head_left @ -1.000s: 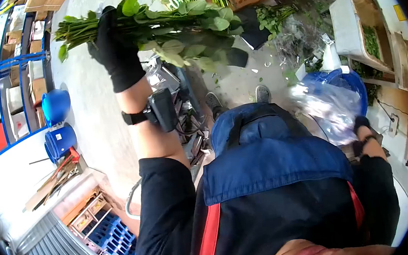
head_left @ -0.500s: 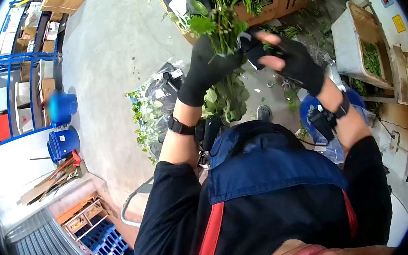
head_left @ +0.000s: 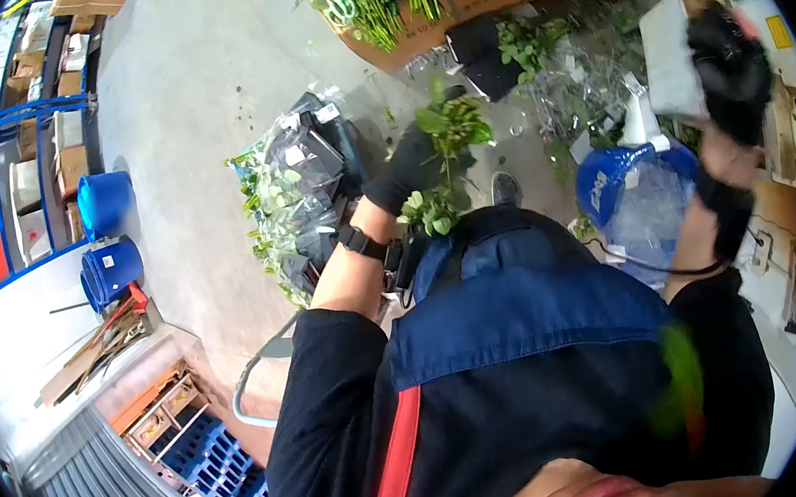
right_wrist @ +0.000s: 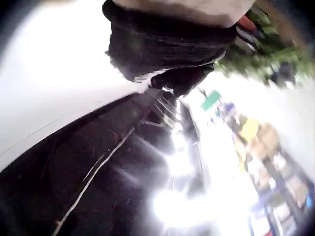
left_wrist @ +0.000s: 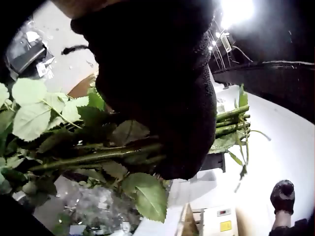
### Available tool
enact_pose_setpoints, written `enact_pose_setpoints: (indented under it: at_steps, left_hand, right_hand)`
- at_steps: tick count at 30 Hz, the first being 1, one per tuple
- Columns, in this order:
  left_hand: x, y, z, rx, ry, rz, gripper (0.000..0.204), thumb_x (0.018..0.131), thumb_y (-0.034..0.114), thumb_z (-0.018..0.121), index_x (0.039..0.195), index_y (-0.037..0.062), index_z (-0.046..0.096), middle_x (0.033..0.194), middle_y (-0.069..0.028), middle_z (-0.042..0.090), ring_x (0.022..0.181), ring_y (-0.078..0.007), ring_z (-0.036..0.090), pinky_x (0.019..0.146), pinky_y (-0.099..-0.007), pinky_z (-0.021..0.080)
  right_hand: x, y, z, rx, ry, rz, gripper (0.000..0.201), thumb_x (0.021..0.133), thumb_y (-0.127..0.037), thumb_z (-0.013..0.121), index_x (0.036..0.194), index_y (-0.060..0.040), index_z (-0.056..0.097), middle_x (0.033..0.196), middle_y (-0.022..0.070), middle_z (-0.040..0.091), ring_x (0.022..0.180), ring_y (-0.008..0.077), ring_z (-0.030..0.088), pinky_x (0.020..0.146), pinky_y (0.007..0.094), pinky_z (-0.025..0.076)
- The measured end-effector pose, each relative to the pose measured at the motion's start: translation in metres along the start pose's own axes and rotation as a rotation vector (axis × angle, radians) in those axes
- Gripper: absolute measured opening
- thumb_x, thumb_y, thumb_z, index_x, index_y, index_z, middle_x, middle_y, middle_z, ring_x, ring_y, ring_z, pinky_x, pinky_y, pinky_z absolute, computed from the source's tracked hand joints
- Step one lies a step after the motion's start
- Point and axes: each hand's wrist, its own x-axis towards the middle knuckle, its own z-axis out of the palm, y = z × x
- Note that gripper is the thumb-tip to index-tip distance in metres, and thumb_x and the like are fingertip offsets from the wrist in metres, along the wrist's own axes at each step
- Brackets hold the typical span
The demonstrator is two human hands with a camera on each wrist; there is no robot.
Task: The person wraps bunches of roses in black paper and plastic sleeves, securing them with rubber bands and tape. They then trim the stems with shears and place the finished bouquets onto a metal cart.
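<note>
Green leafy flower stems (head_left: pixel 442 161), bundled into a thick bunch, are gripped in the black-gloved left hand (head_left: pixel 406 165) and held upright in front of the blue-aproned body, above the grey concrete floor (head_left: pixel 199 104); in the left wrist view the gloved fingers (left_wrist: pixel 192 132) are seen curled tightly round the stalks, cut ends jutting out to one side and leaves spreading to the other. The black-gloved right hand (head_left: pixel 730 68) is raised high and well apart from the bunch, near the white machine housing (head_left: pixel 666 50); it is motion-blurred, nothing is seen in it, and whether its fingers are spread or curled cannot be told. A blue bucket lined with clear plastic wrap (head_left: pixel 635 199) stands just below that arm; a heap of discarded leaves and black wrappers (head_left: pixel 300 196) lies on the floor beside the left arm.

Since the bunch is carried by one hand alone, outer stems could probably slide from the grip and drop onto the heap; leaves could also be crushed or torn if the hold were tightened to compensate.
</note>
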Motion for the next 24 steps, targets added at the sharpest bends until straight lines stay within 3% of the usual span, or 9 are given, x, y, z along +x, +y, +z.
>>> enact_pose_setpoints:
  at_steps: [2,4,6,10,13,15,18,21,24]
  left_hand:
    - [-0.001,-0.008,0.011,-0.104,0.027,-0.132,0.075,0.072,0.013,0.073,0.137,0.003,0.037,0.139,-0.017,0.04,0.131,-0.0277,0.036,0.108,-0.0365,0.029]
    - [0.009,-0.002,0.025,-0.416,0.082,-0.172,0.075,0.074,0.012,0.072,0.138,0.0023,0.035,0.139,-0.0166,0.041,0.13,-0.0275,0.037,0.108,-0.036,0.029]
    - [0.034,0.021,0.042,-0.768,0.089,-0.215,0.068,0.077,0.011,0.068,0.137,0.0012,0.037,0.138,-0.015,0.042,0.129,-0.0267,0.038,0.108,-0.0356,0.027]
    - [0.058,0.0,0.072,-0.196,-0.063,-0.031,0.091,0.071,0.018,0.074,0.143,0.0009,0.021,0.132,-0.0225,0.044,0.121,-0.0333,0.046,0.099,-0.0386,0.04]
    - [0.059,-0.011,0.1,-0.155,-0.129,-0.06,0.091,0.07,0.022,0.074,0.142,0.0007,0.022,0.125,-0.0234,0.048,0.112,-0.0379,0.051,0.093,-0.0411,0.043]
    - [0.067,0.0,0.103,-0.165,-0.191,-0.105,0.087,0.071,0.022,0.073,0.141,0.0022,0.026,0.124,-0.0226,0.048,0.11,-0.0378,0.05,0.093,-0.0407,0.042]
    - [0.074,0.004,0.12,-0.203,-0.161,-0.111,0.081,0.072,0.014,0.073,0.14,0.0036,0.031,0.133,-0.0201,0.047,0.117,-0.0337,0.052,0.096,-0.0365,0.042]
    - [0.101,0.015,0.146,-0.22,-0.182,0.064,0.065,0.065,0.023,0.074,0.122,0.0077,0.049,0.103,-0.0188,0.061,0.093,-0.037,0.061,0.078,-0.0407,0.05]
    - [0.129,0.035,0.165,-0.157,-0.39,-0.017,0.048,0.061,0.025,0.074,0.104,0.012,0.056,0.086,-0.0141,0.062,0.082,-0.0353,0.062,0.069,-0.0413,0.05]
  right_hand:
    - [-0.024,-0.03,-0.033,-0.663,0.184,0.068,0.021,0.089,-0.016,0.047,0.099,-0.0021,0.06,0.091,0.0128,0.063,0.084,0.0228,0.06,0.074,0.036,0.048]
    - [-0.043,0.017,-0.051,-1.513,0.42,0.259,0.022,0.091,-0.02,0.05,0.098,-0.0028,0.061,0.088,0.009,0.062,0.082,0.0184,0.058,0.072,0.0334,0.047]
    - [-0.066,0.116,-0.056,-1.481,0.274,0.529,0.026,0.092,-0.025,0.053,0.097,-0.001,0.061,0.083,0.0046,0.062,0.08,0.0135,0.057,0.07,0.0317,0.047]
    - [-0.083,0.217,-0.011,-1.177,0.226,0.482,0.027,0.087,-0.024,0.062,0.094,0.0024,0.061,0.068,0.0054,0.063,0.062,0.0127,0.06,0.058,0.0262,0.047]
    - [-0.098,0.19,-0.017,-0.999,0.357,0.878,0.029,0.088,-0.028,0.061,0.091,0.0002,0.065,0.074,0.005,0.064,0.07,0.0132,0.059,0.064,0.0281,0.047]
    - [-0.116,0.182,-0.015,-0.769,0.42,0.618,0.023,0.086,-0.021,0.063,0.084,0.0011,0.065,0.068,0.0052,0.062,0.058,0.0117,0.057,0.057,0.0245,0.046]
    - [-0.134,0.152,0.02,-0.638,0.788,0.631,0.029,0.086,-0.03,0.059,0.074,-0.0044,0.055,0.055,0.0009,0.051,0.048,0.0105,0.052,0.047,0.0239,0.041]
    - [-0.155,0.123,0.043,-0.647,0.921,0.665,0.029,0.086,-0.032,0.057,0.073,-0.0058,0.052,0.054,-0.0003,0.047,0.049,0.01,0.05,0.045,0.0223,0.036]
    - [-0.183,0.111,0.051,-0.604,1.059,0.47,0.029,0.087,-0.029,0.056,0.073,-0.0038,0.053,0.052,0.0021,0.048,0.04,0.0107,0.044,0.039,0.0241,0.032]
